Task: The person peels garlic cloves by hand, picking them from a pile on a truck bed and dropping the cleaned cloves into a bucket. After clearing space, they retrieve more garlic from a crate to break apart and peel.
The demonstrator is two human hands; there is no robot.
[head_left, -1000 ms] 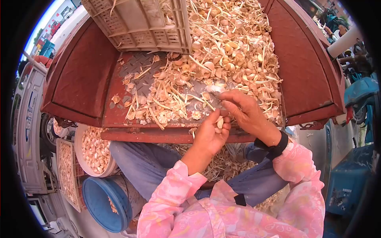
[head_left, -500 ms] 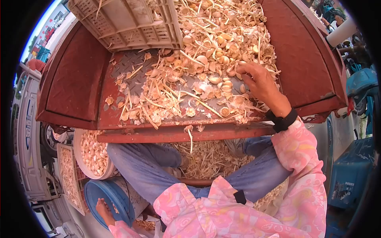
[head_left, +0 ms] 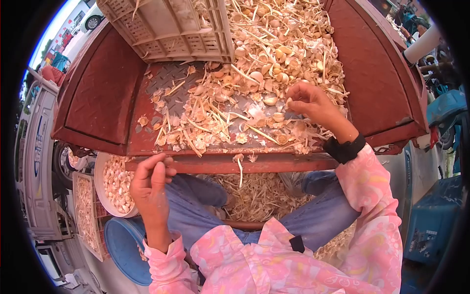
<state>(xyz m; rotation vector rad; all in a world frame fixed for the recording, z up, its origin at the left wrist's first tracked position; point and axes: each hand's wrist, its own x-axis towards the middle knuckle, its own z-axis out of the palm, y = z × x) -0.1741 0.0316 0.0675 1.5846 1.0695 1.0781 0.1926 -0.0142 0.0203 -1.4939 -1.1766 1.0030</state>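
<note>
My right hand (head_left: 316, 107) is over the garlic heap on the red metal bed, its thumb and fingers pinched on a small pale garlic clove (head_left: 289, 102). Just below and beside those fingertips lie loose garlic cloves (head_left: 270, 101) among papery skins and dry stalks (head_left: 210, 115). My left hand (head_left: 152, 188) is raised near the bed's front edge, above my thigh. Its fingers are loosely bent and apart, with nothing visible in them. A blue bucket (head_left: 117, 252) stands below it, some cloves inside and part of it hidden by my arm.
A white crate (head_left: 171, 36) tilts over the bed's far left. Red side walls (head_left: 379, 73) flank the heap. Left of my legs stand a white tub (head_left: 99, 183) of cloves and a shallow crate (head_left: 85, 210) of garlic. Stalks and skins (head_left: 259, 196) cover the ground between my feet.
My left hand has risen out of the blue bucket to near the bed's front edge. The right hand has shifted slightly left and pinches a clove; fewer cloves lie beneath it.
</note>
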